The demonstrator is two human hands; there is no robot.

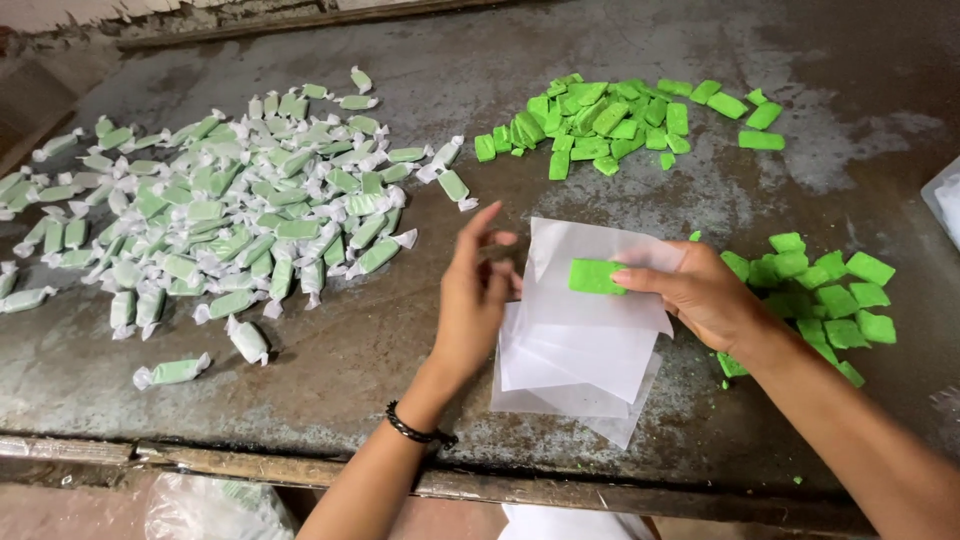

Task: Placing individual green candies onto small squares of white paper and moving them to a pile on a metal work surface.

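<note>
Green candy block (596,276) sits on the top wrapper sheet (590,300), pinched by right hand (705,298) fingertips. Left hand (478,290), fingers loosely apart, grips the sheet's left edge. Centre the block squarely before folding.

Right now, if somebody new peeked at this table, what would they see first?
Probably the bright green block in the middle, pinched by the right hand against a white paper sheet, with the left hand at the sheet's edge. Next, the big heap of wrapped pieces spread over the left of the grey table. Two piles of bare green blocks lie at the top and at the right.
</note>
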